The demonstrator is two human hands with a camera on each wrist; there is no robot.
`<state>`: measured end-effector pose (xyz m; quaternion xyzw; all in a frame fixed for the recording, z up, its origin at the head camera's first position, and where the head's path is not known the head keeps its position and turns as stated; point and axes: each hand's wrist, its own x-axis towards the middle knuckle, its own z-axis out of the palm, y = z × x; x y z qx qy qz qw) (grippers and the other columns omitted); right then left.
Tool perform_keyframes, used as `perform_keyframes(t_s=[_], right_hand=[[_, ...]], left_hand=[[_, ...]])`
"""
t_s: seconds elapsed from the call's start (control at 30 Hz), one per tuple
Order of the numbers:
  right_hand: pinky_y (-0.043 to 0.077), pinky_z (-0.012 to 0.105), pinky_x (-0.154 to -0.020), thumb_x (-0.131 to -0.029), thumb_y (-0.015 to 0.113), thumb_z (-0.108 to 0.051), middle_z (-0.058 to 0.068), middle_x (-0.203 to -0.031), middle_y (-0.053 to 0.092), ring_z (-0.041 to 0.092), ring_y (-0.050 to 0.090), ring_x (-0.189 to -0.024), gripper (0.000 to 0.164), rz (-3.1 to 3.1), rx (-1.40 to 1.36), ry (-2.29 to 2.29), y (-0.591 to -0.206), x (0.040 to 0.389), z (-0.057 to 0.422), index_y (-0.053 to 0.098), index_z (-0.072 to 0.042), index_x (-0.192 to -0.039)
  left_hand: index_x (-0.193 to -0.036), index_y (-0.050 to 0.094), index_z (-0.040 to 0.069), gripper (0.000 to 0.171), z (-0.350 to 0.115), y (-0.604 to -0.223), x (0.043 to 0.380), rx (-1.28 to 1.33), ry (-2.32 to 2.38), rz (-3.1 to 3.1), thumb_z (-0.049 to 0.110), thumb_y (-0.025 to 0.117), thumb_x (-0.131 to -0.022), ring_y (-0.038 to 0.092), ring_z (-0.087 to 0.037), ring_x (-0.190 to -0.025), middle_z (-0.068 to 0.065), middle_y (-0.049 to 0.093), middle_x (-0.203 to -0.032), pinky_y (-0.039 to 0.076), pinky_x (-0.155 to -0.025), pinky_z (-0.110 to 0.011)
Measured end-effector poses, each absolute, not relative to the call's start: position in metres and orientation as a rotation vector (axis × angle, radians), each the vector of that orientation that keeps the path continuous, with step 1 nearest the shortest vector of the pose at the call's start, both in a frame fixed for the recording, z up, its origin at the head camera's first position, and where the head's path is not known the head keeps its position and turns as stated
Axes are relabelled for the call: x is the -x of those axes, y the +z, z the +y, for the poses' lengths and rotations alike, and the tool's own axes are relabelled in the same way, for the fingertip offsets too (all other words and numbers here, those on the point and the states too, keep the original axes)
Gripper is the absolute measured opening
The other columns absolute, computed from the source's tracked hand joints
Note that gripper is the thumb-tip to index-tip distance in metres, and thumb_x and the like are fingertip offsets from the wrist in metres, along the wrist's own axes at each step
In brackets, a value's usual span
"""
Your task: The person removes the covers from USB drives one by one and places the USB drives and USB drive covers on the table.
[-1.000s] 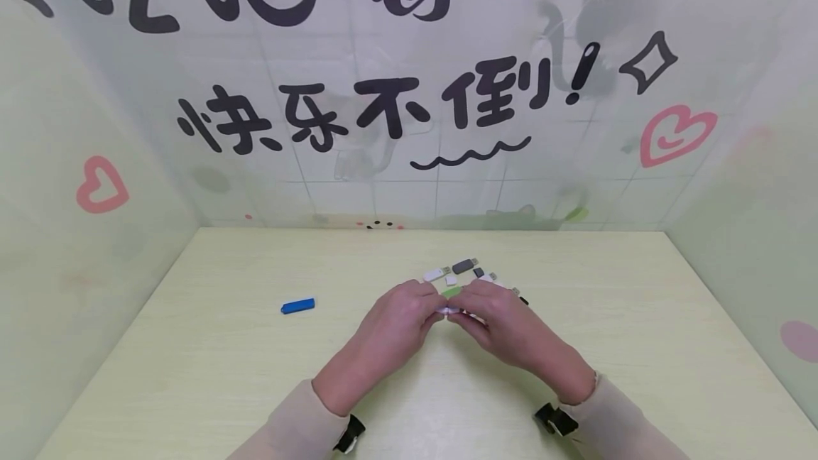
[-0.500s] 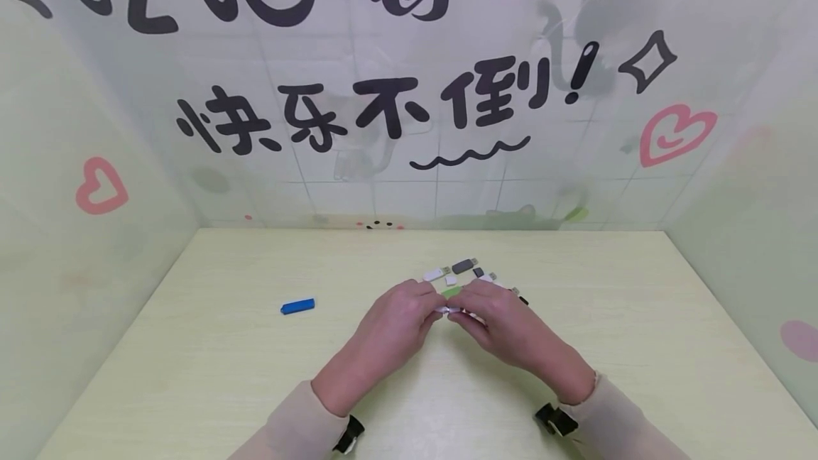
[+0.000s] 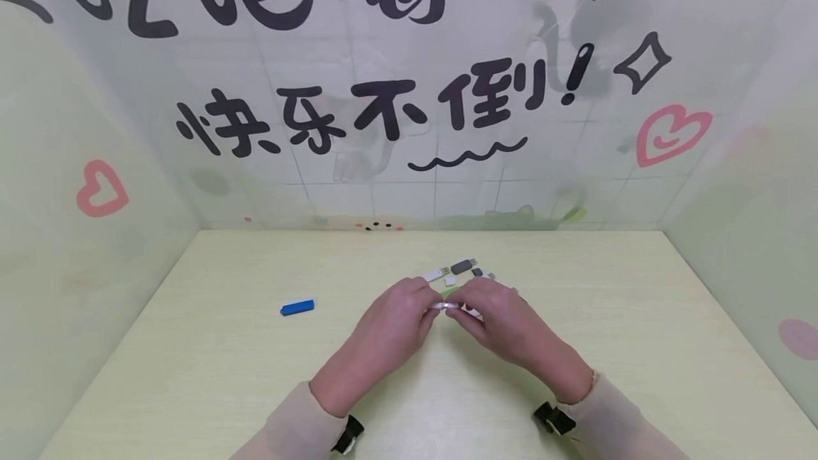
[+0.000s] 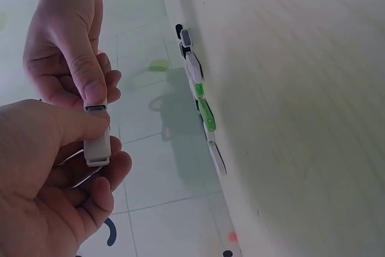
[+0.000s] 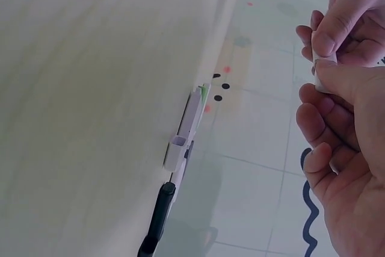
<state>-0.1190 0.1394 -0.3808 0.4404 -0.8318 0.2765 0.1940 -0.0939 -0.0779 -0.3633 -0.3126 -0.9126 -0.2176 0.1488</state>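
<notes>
Fingertip to fingertip, both hands hold a small white USB stick (image 4: 98,148) above the table. My left hand (image 3: 397,314) pinches one end between thumb and fingers. The other end is in the thumb-and-finger pinch of my right hand (image 3: 508,319). A dark grey band crosses the stick between the two thumbs in the left wrist view. Fingers cover much of it in the right wrist view. Right behind the hands, a green USB stick (image 4: 206,114) lies on the table, partly hidden by them in the head view.
Behind the hands lie a grey USB stick (image 3: 461,267), a white USB stick (image 3: 434,275), a white cap (image 3: 450,280) and a dark cap (image 3: 477,272). A blue USB stick (image 3: 297,307) lies apart on the left. Printed walls enclose the table (image 3: 211,375) at the back and sides.
The hands have risen very slightly with the white USB stick, which shows a little more between the fingertips. The head view has shifted a little; the things on the table lie as before.
</notes>
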Motion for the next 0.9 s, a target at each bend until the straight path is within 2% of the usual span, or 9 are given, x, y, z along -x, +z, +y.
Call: perform_keyframes(t_s=[0.37, 0.9], right_hand=[[0.058, 0.023, -0.073, -0.090, 0.085, -0.005, -0.001, -0.091, 0.072, 0.010, 0.066, -0.082, 0.013, -2.347, -1.219, 0.783, -0.377, 0.120, 0.142, 0.078, -0.006, -0.101], [0.059, 0.026, -0.075, -0.091, 0.084, -0.004, -0.003, -0.095, 0.072, 0.009, 0.066, -0.085, 0.017, -2.390, -1.208, 0.729, -0.373, 0.113, 0.154, 0.078, -0.009, -0.106]], left_hand=[[-0.103, 0.079, 0.005, 0.010, -0.090, -0.361, 0.096, 0.813, -0.633, -2.631, 0.004, 0.081, -0.094, 0.058, -0.011, -0.080, -0.001, 0.065, -0.098, 0.057, -0.072, -0.024], [-0.109, 0.079, 0.004, 0.013, -0.103, -0.360, 0.107, 0.673, -0.632, -2.707, 0.003, 0.079, -0.095, 0.057, -0.010, -0.079, -0.001, 0.063, -0.098, 0.057, -0.071, -0.023]])
